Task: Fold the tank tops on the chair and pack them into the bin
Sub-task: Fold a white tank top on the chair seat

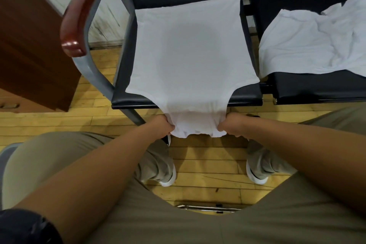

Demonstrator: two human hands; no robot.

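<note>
From the head view, a white tank top [188,45] lies spread flat on the black seat of the chair [245,97]. Its hem is toward the backrest and its strap end hangs over the front edge. The left hand [164,125] and right hand [227,127] are each clenched on a bunch of cloth at the two shoulder corners. This is probably to pull the body taut and smooth against the seat before the first fold. The cloth is thin and limp, lightly see-through over the dark seat, almost free of creases except where it gathers at the fists. A crumpled heap [309,41] of more white tops waits on the neighbouring chair [316,89] to the right. No bin can be seen.
</note>
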